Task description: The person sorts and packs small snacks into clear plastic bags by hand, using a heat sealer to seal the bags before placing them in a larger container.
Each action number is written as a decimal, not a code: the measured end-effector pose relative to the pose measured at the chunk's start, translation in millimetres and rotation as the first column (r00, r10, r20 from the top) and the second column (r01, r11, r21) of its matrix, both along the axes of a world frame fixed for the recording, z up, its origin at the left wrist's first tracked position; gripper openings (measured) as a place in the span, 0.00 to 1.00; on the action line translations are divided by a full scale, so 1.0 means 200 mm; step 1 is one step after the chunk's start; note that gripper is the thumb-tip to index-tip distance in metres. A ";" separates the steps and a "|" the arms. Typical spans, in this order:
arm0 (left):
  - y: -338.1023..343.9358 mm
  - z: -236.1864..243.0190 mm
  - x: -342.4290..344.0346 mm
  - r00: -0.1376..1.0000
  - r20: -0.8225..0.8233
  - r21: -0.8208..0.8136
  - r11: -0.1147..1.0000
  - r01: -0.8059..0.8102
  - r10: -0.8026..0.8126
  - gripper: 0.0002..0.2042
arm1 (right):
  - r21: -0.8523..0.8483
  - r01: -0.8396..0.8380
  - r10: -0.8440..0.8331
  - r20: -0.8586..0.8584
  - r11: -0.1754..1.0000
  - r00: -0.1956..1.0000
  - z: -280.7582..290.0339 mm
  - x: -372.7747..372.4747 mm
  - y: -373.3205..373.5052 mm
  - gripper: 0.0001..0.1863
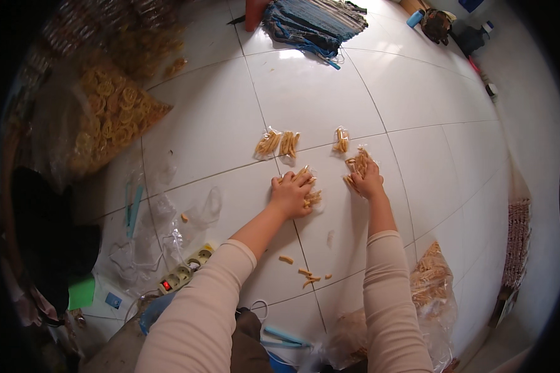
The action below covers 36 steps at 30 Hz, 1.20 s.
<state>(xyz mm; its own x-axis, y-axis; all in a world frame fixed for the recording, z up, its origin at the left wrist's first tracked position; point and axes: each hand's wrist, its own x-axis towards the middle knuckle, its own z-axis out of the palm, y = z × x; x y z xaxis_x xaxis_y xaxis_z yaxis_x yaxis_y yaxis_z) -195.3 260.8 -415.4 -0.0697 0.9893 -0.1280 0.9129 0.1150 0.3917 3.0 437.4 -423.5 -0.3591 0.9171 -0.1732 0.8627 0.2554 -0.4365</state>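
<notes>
My left hand [290,195] curls over small clear bags of fried snack sticks [312,198] on the tiled floor, thumb and fingers around the nearest one. My right hand [369,184] grips another small bag of snack sticks [357,163], its fingers closed along the right side. Beyond my left hand, two filled bags [267,143] lie side by side. A single filled bag [341,140] rests beyond my right hand. Loose snack sticks [308,274] are scattered on the tiles between my forearms.
A large clear bag of ring-shaped snacks [115,118] stands at the left. Beside my right forearm is a big bag of sticks [434,280]. A power strip [183,271] and blue bars [134,210] lie left. Folded striped cloth [311,25] lies at the far side.
</notes>
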 end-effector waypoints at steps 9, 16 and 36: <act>0.02 0.00 0.01 0.999 -0.003 0.029 0.999 -0.036 0.036 0.29 | -0.032 0.070 -0.072 -0.078 0.997 0.994 -0.09 0.02 -0.11 0.32; 0.00 0.05 -0.03 0.998 0.030 -0.207 0.977 -0.055 0.063 0.29 | -0.034 0.090 -0.094 -0.134 0.995 0.987 -0.04 -0.03 -0.49 0.22; -0.48 1.04 0.54 0.058 0.958 -0.287 0.931 0.227 0.281 0.15 | -0.668 -0.510 0.195 -0.491 0.542 0.849 1.67 1.01 -1.65 0.18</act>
